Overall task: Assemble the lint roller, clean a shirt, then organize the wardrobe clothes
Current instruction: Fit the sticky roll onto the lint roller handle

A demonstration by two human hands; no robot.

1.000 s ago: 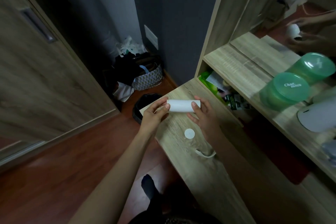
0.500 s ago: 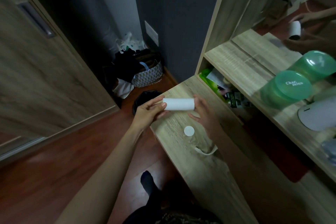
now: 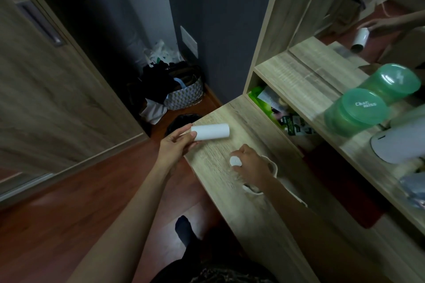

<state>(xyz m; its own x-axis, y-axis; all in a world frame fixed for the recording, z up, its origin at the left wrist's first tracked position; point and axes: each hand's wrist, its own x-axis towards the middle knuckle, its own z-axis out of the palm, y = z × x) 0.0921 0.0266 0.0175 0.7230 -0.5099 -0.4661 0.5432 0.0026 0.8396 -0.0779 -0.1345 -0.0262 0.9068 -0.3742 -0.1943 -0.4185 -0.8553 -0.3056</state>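
Observation:
My left hand [image 3: 176, 146] holds one end of a white lint roll [image 3: 211, 131], level above the left end of the wooden desk [image 3: 232, 193]. My right hand [image 3: 251, 164] rests low on the desk with its fingertips closed on a small round white cap [image 3: 235, 161]. A thin white handle piece [image 3: 274, 174] lies on the desk, partly hidden under my right wrist. The mirror at the upper right reflects a hand and the roll.
Green lidded jars [image 3: 358, 110] and a white device [image 3: 400, 142] stand on the shelf at right. Packets fill the cubby [image 3: 282, 112] beneath the shelf. A black bin [image 3: 184, 119], a patterned basket [image 3: 185, 96] of clothes and a wardrobe door [image 3: 46, 80] are to the left.
My right hand let go of the roll and dropped to the desk onto the round cap. The left hand keeps the roll alone, at about the same place.

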